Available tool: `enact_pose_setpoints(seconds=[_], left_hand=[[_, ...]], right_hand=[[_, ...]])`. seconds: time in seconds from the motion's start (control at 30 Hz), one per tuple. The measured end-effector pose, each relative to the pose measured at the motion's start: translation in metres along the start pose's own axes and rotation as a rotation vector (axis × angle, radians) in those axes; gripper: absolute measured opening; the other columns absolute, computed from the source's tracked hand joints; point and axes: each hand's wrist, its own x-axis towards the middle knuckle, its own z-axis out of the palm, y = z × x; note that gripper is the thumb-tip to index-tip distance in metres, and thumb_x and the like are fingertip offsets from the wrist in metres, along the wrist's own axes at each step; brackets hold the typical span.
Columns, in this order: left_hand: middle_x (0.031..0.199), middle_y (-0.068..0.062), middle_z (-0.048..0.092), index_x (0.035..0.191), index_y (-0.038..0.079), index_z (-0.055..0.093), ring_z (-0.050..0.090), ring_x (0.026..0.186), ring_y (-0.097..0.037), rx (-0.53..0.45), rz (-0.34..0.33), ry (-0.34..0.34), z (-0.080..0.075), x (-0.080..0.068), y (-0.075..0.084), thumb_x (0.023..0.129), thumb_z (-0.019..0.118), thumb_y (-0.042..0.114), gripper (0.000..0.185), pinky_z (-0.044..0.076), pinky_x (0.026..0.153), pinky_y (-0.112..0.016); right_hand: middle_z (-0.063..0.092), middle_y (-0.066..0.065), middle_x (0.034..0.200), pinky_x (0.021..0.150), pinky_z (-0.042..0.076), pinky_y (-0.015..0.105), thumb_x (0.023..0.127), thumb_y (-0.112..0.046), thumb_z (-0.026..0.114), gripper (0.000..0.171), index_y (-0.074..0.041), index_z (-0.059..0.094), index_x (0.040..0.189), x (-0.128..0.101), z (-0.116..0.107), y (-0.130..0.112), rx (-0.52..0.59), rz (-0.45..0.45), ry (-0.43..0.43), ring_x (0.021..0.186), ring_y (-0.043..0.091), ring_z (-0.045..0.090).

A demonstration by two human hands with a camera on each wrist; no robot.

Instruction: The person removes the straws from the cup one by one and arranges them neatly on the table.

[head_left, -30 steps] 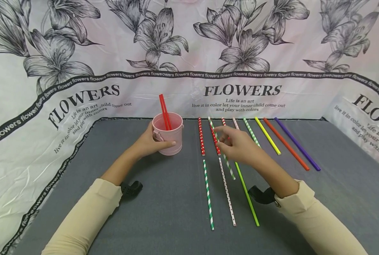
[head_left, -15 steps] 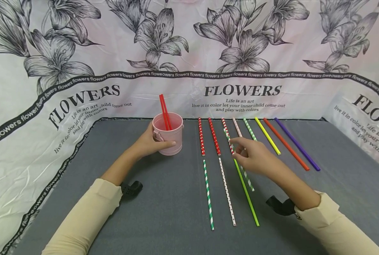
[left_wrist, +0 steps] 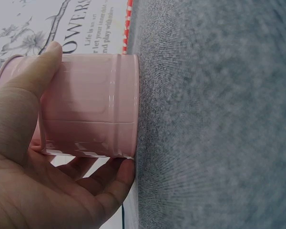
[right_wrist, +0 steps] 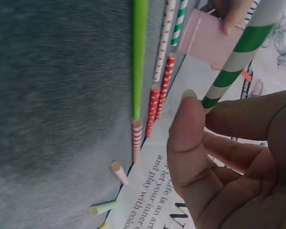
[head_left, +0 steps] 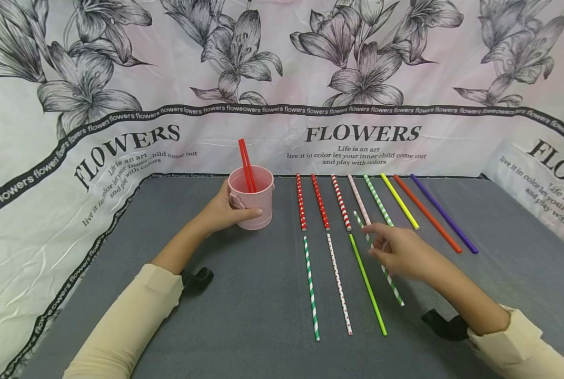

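Observation:
My left hand (head_left: 222, 210) grips the side of a pink bucket (head_left: 258, 208), which stands upright on the table. In the left wrist view the thumb lies along one side of the bucket (left_wrist: 86, 105) and the fingers are on the other. Two red straws (head_left: 246, 163) lean inside it. With thumb and forefinger, my right hand (head_left: 400, 250) pinches a green-and-white striped straw (head_left: 396, 291) near its middle, in front of the pink straw (head_left: 359, 199). Up close, the right wrist view shows the held straw (right_wrist: 232, 59) slanting out from the fingertips.
Front row: a green-striped straw (head_left: 311, 289), a white dotted one (head_left: 339, 284) and a lime green one (head_left: 368, 285). Behind lie red dotted (head_left: 320, 202), red-striped (head_left: 340, 202), pale green-striped (head_left: 378, 200), yellow (head_left: 400, 201), orange (head_left: 427, 213) and purple (head_left: 444, 213) straws.
My right hand has carried the striped straw rightward and nearer to me, from above the red dotted straws to right of the lime one. The left hand still holds the bucket in place.

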Motion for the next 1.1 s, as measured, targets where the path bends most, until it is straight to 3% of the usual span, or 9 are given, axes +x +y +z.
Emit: enact_pose_setpoints(seconds=[0.4, 1.1], left_hand=[[0.142, -0.009, 0.044, 0.153, 0.014, 0.023, 0.044, 0.129, -0.028, -0.019, 0.009, -0.001, 0.000, 0.003, -0.003, 0.080, 0.085, 0.025, 0.097, 0.040, 0.105, -0.054], [0.142, -0.009, 0.044, 0.153, 0.013, 0.022, 0.045, 0.128, -0.027, -0.027, 0.003, -0.001, 0.000, 0.000, 0.002, 0.080, 0.085, 0.023, 0.096, 0.041, 0.105, -0.053]], right_hand=[[0.057, -0.002, 0.080, 0.049, 0.048, 0.029, 0.091, -0.002, 0.068, 0.015, 0.001, 0.069, 0.106, -0.015, 0.002, 0.016, -0.047, 0.024, -0.093, 0.051, 0.010, 0.056], [0.053, -0.001, 0.069, 0.050, 0.051, 0.029, 0.088, 0.000, 0.072, 0.014, -0.001, 0.064, 0.100, -0.020, 0.003, 0.025, -0.031, 0.097, -0.176, 0.052, 0.013, 0.060]])
